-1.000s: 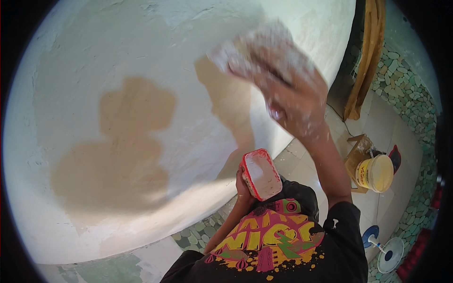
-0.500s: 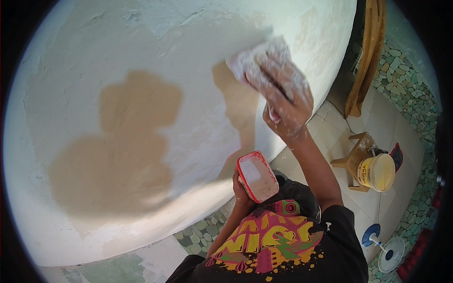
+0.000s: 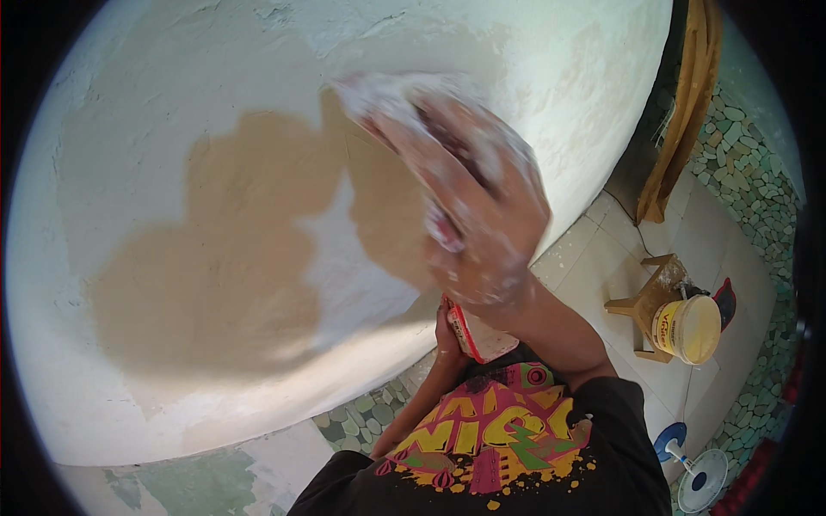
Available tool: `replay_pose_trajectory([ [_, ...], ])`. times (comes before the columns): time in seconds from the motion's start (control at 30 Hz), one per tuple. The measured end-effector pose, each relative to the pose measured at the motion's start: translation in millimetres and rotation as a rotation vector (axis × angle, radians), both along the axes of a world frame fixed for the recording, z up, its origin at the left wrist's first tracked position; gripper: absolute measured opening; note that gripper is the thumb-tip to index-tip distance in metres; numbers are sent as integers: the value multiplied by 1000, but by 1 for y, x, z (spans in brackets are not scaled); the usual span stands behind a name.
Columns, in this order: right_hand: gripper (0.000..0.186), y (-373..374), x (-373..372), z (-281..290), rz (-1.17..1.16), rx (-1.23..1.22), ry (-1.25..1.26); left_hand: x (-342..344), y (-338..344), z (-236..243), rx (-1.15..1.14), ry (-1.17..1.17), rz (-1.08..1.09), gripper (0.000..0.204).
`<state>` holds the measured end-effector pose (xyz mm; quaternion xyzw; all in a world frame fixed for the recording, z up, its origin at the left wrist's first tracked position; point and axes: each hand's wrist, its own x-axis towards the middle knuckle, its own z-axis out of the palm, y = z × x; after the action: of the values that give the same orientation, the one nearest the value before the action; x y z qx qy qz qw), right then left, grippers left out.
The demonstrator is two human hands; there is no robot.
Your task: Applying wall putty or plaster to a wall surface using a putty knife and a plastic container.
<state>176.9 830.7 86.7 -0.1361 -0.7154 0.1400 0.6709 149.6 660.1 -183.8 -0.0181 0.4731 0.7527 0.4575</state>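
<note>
Since the earlier frame the right hand [image 3: 482, 224] has been carried leftward and nearer the camera across the white plastered wall [image 3: 172, 112], and the small red-rimmed rectangular tray [image 3: 473, 331], then in plain sight, is now mostly hidden behind the right wrist. The putty-smeared flat spreading pad [image 3: 387, 99] is gripped under the curled, paste-caked fingers [image 3: 456, 155] and is pressed flat to the wall at the upper edge of the bare tan patch [image 3: 224, 258] — that patch is left uncoated on both sides of a white tongue. The tray is held by the left hand [image 3: 447, 331] just below the wrist; its fingers are closed about the tray's edge, and white paste is seen inside it.

Uneven ridges could be left if the pad is tilted off the wall, and paste could be dropped onto the printed black shirt [image 3: 490, 447] — the tray is held at a slant. On the small wooden stool [image 3: 641, 301] well to the right stands a yellow lidded plastic bucket [image 3: 688, 327]; its contents cannot be seen.
</note>
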Motion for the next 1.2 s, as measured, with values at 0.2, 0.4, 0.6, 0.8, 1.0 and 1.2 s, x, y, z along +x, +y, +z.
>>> replay_pose_trajectory([
  [0.2, 51, -79, -8, 1, 28, 8, -365, 7, -4, -1, 53, -112, -46, 65],
  [0.4, 47, -61, 7, 28, 599, -146, -212, 10, -28, 21, 112, -235, -73, 67],
  [0.6, 33, -2, 27, 67, 313, -606, 207, 1, -44, 51, 139, -322, -62, 73],
  [0.8, 29, 13, 9, 69, -97, -314, 25, -12, -56, 36, 248, -402, -86, 71],
  [1.0, 32, -78, -14, 42, 40, 116, -152, -7, -43, 45, 148, -246, -41, 71],
  [1.2, 50, -25, 16, 65, 58, 216, -230, -3, -35, 47, 130, -201, -110, 72],
])
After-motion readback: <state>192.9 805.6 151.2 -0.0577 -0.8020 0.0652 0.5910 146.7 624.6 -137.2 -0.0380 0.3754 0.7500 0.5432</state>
